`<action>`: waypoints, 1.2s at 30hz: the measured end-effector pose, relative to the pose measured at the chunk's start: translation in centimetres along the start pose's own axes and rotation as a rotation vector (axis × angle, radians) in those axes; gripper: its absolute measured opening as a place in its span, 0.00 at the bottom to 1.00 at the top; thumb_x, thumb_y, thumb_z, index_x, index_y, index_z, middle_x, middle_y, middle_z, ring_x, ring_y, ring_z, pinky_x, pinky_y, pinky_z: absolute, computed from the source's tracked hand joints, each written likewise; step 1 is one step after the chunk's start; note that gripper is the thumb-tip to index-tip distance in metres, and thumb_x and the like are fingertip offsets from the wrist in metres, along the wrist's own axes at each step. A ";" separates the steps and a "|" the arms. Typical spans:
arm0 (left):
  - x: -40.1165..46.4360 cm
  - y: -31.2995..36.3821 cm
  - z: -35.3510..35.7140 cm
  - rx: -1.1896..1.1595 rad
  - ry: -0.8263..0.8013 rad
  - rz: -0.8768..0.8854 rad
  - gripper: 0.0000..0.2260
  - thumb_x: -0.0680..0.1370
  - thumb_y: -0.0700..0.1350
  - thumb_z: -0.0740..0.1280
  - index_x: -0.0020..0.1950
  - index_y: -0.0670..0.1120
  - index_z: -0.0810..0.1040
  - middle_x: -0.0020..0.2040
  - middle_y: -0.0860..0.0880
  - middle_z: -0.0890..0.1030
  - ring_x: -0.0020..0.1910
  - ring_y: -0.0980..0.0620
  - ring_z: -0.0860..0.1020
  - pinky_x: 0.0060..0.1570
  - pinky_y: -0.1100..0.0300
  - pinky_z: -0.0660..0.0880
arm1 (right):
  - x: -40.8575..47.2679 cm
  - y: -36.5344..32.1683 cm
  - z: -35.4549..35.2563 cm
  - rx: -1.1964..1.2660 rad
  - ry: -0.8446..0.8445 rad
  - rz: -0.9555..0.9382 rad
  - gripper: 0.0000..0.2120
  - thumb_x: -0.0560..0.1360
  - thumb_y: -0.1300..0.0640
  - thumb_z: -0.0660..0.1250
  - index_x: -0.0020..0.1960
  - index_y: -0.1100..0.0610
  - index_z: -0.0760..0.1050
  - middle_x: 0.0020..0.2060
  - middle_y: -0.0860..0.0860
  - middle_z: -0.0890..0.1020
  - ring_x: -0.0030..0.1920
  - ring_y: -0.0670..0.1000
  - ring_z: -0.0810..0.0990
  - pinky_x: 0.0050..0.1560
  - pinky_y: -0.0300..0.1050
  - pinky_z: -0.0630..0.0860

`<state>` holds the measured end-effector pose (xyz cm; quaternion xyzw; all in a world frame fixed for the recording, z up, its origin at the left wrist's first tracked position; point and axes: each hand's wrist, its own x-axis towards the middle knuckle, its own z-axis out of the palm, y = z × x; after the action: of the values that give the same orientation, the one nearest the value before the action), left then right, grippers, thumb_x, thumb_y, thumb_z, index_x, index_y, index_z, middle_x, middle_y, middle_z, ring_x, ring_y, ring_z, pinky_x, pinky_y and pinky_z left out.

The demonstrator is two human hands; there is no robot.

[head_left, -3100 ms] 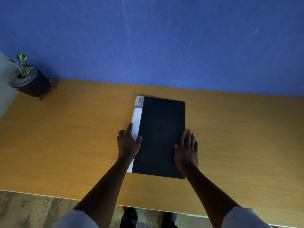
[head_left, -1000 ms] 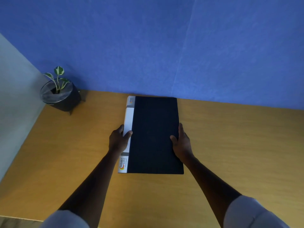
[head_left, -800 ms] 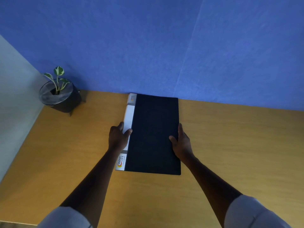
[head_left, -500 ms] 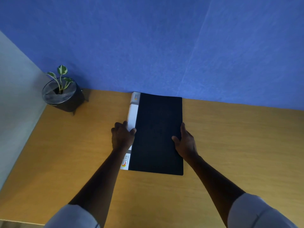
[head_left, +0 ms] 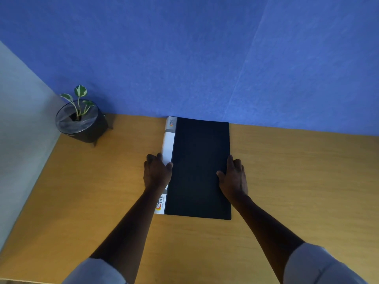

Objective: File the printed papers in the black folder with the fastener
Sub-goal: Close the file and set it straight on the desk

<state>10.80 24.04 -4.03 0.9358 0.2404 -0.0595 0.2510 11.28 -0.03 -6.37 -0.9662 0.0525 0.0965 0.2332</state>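
The black folder [head_left: 200, 167] lies closed and flat on the wooden desk [head_left: 297, 181], its far end against the blue wall. Its white and grey spine [head_left: 168, 146] runs down the left side, with a printed logo at each end. My left hand [head_left: 156, 173] grips the spine edge, thumb on the cover. On the folder's right edge sits my right hand [head_left: 233, 178], thumb on the cover and fingers along the side. No printed papers show; the inside of the folder is hidden.
A dark pot with a small green-and-white plant [head_left: 81, 119] stands in the desk's far left corner. The blue wall [head_left: 205, 58] closes the back, and a pale wall [head_left: 18, 140] runs along the left side of the desk.
Both hands slid the closed folder away from me until its far end met the blue wall. My hands kept the same hold on its two long edges.
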 end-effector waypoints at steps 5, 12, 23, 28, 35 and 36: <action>-0.6 0.6 0.6 0.104 0.092 0.084 0.29 0.79 0.50 0.68 0.75 0.39 0.63 0.69 0.39 0.71 0.64 0.42 0.75 0.57 0.51 0.76 | -0.6 -0.6 0.1 -0.063 0.063 -0.060 0.31 0.78 0.52 0.67 0.77 0.58 0.60 0.69 0.57 0.70 0.67 0.58 0.70 0.65 0.56 0.72; -2.9 0.4 4.4 0.164 0.004 0.483 0.33 0.82 0.50 0.62 0.81 0.42 0.50 0.81 0.41 0.53 0.80 0.44 0.51 0.78 0.48 0.55 | -1.5 -1.3 2.8 -0.083 -0.011 -0.132 0.33 0.84 0.47 0.58 0.82 0.59 0.50 0.82 0.56 0.53 0.82 0.55 0.49 0.81 0.51 0.48; -2.8 -1.3 6.7 0.346 -0.048 0.522 0.32 0.83 0.56 0.48 0.81 0.41 0.44 0.82 0.42 0.44 0.80 0.46 0.40 0.79 0.47 0.49 | -2.2 -0.9 4.7 -0.140 0.029 -0.129 0.31 0.85 0.47 0.52 0.82 0.59 0.45 0.82 0.56 0.48 0.82 0.53 0.43 0.82 0.51 0.42; -2.8 -1.3 6.9 0.334 -0.033 0.520 0.32 0.83 0.56 0.49 0.81 0.41 0.45 0.82 0.42 0.44 0.80 0.46 0.40 0.79 0.48 0.47 | -2.1 -1.1 5.1 -0.191 0.039 -0.133 0.32 0.85 0.46 0.50 0.82 0.60 0.45 0.82 0.57 0.48 0.82 0.54 0.43 0.82 0.52 0.44; -2.8 -1.3 7.1 0.366 -0.032 0.508 0.32 0.83 0.56 0.48 0.81 0.41 0.45 0.82 0.42 0.44 0.80 0.46 0.40 0.79 0.48 0.47 | -2.0 -1.1 5.1 -0.226 0.045 -0.125 0.33 0.84 0.44 0.46 0.82 0.61 0.47 0.82 0.58 0.49 0.82 0.56 0.46 0.82 0.54 0.47; -2.8 -1.3 7.2 0.368 -0.031 0.514 0.32 0.83 0.56 0.48 0.81 0.41 0.44 0.82 0.42 0.44 0.80 0.46 0.40 0.79 0.48 0.47 | -2.1 -1.1 5.1 -0.222 0.049 -0.128 0.33 0.83 0.43 0.45 0.82 0.61 0.47 0.82 0.58 0.49 0.82 0.56 0.46 0.81 0.54 0.47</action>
<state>7.78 20.30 -10.20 0.9946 -0.0225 -0.0511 0.0879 8.60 3.40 -9.92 -0.9895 -0.0147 0.0630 0.1291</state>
